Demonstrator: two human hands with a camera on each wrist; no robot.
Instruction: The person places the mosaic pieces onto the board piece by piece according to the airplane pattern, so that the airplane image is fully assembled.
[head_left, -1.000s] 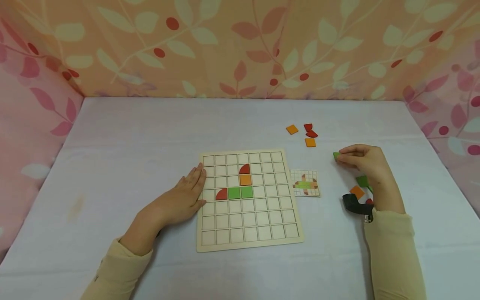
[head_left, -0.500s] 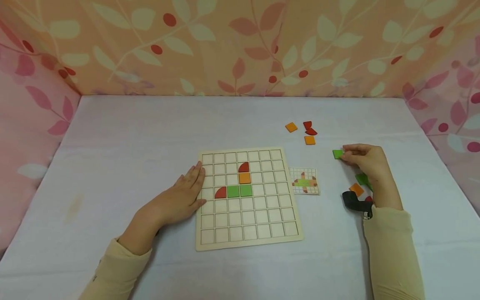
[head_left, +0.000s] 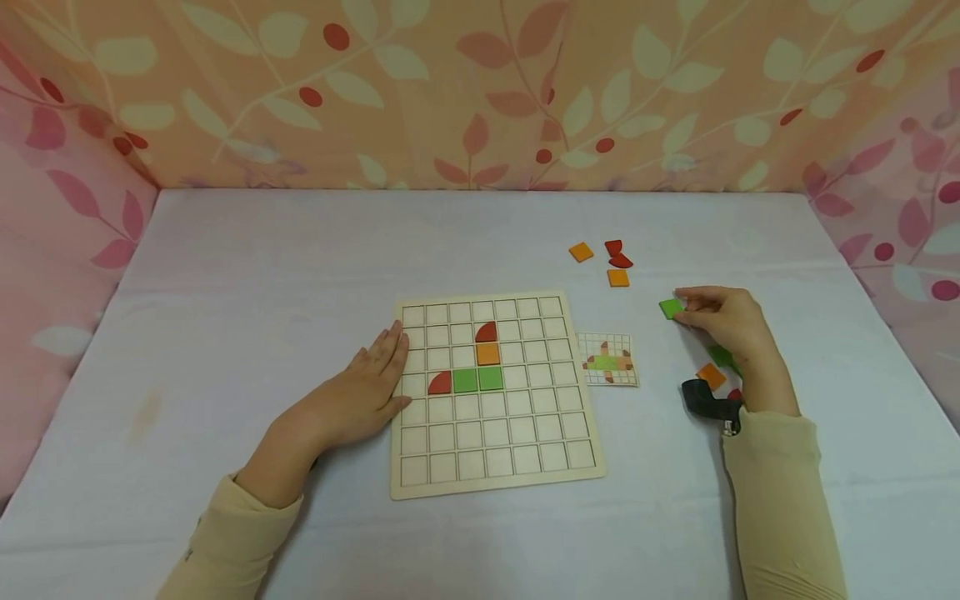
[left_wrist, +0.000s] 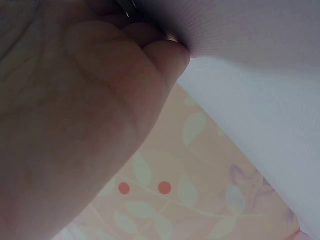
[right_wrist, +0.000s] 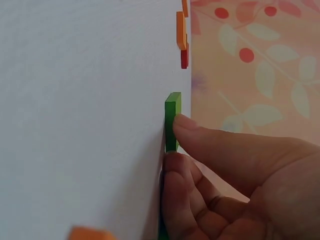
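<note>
My right hand (head_left: 723, 321) pinches a green square tile (head_left: 671, 309) close over the table, right of the board. In the right wrist view the thumb lies on the face of this green tile (right_wrist: 172, 122), with curled fingers at its lower edge. My left hand (head_left: 360, 392) rests with straight fingers along the left edge of the wooden grid board (head_left: 498, 485). On the board sit a red quarter-circle (head_left: 487, 332) above an orange square (head_left: 488, 354). Below them, another red quarter-circle (head_left: 440, 383) lies in a row with two green squares (head_left: 477, 379).
A small pattern card (head_left: 609, 360) lies against the board's right edge. Loose orange tiles (head_left: 581, 252) and red quarter-circles (head_left: 620, 261) lie behind. Another orange tile (head_left: 711, 377) and green piece (head_left: 722, 356) are by the right wrist, next to its black camera mount (head_left: 708, 402).
More of the green tile now shows at my right fingertips. Over the last half second the right hand has shifted slightly left with it. My left hand stays on the board's edge.
</note>
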